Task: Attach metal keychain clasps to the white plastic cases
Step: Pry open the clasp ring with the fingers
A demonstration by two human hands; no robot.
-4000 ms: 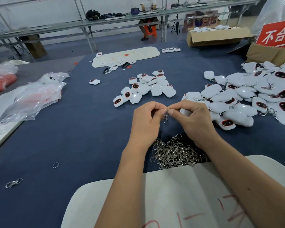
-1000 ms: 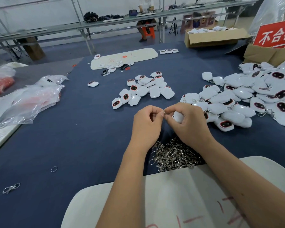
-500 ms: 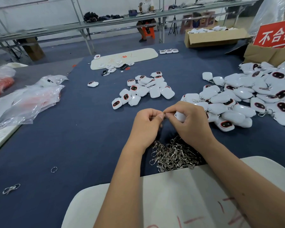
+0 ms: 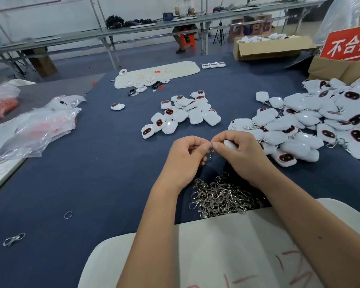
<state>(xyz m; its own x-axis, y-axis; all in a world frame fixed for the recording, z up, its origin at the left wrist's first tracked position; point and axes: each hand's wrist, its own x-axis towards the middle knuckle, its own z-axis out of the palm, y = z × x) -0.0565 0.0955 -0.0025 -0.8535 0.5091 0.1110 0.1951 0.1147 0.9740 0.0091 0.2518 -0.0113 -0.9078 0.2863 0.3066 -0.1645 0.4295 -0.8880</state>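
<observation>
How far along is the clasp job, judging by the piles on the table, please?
Done: the big pile at right shows clasps among the cases. In hand: the left hand and right hand pinch a clasp at a white case. Left: the middle pile and loose clasps.

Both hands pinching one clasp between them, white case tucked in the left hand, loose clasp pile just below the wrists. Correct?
Almost. The white case is tucked in the right hand, not the left hand. The head view shows it. Both hands do pinch the clasp, above the clasp pile.
</observation>
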